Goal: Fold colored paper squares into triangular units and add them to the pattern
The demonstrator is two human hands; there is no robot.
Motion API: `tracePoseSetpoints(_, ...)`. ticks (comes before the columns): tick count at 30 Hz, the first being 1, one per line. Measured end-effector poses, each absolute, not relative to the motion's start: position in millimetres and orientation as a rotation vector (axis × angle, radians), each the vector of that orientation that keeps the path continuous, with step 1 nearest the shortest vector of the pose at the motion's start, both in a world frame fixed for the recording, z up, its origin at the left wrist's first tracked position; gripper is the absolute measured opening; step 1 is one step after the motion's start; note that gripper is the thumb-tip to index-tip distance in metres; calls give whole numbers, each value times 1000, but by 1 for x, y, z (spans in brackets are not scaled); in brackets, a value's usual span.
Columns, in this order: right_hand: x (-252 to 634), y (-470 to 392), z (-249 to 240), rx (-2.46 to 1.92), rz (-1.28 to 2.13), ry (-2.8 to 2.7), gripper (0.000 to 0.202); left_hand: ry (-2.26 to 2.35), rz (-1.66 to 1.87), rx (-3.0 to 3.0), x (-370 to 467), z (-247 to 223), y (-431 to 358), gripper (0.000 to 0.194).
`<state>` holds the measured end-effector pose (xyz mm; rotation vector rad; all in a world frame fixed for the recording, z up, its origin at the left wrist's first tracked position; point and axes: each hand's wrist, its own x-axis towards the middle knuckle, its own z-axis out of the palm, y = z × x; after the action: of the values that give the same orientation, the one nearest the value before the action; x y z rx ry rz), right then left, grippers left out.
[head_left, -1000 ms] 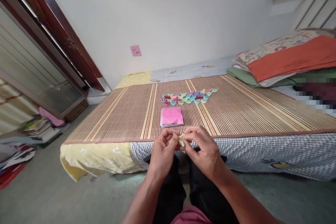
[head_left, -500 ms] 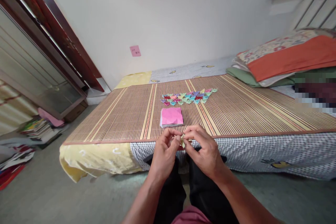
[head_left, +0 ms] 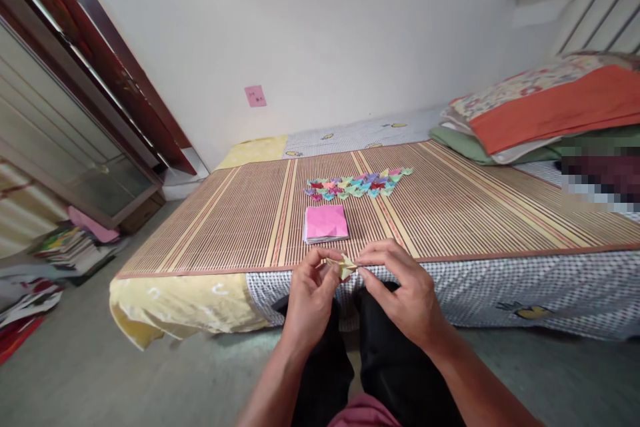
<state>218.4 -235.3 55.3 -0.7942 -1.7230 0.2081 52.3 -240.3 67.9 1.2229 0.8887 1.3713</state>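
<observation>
A small pale-yellow piece of folded paper [head_left: 346, 268] is held up at the front edge of the bed. My left hand [head_left: 313, 287] pinches it between thumb and fingers, which cover part of its left side. At its right tip, the thumb and fingertips of my right hand [head_left: 400, 280] are closed on a thin point of the paper. Just beyond my hands lies a stack of square paper [head_left: 326, 223] with a creased pink sheet on top. Behind that, many-coloured folded paper figures [head_left: 357, 184] stand close together in rows.
A striped bamboo mat [head_left: 240, 213] covers the bed, with a checked sheet [head_left: 480, 287] hanging over the front. Folded bedding [head_left: 540, 113] is piled at the right. A pink note [head_left: 255, 96] sticks to the wall. Books [head_left: 70, 247] lie on the left.
My right hand has moved slightly right, away from my left hand. More of the yellow folded paper shows between them. The stack and the coloured figures stay in place.
</observation>
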Motion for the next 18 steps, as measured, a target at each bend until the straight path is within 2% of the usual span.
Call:
tracePoseSetpoints(10,216,-233,51,-758,215,-1766,18,942,1353,1297,53,57,-241,8)
tracePoseSetpoints(18,218,-232,52,-769,162,-1789,20,904,1388,1265,54,55,-240,11)
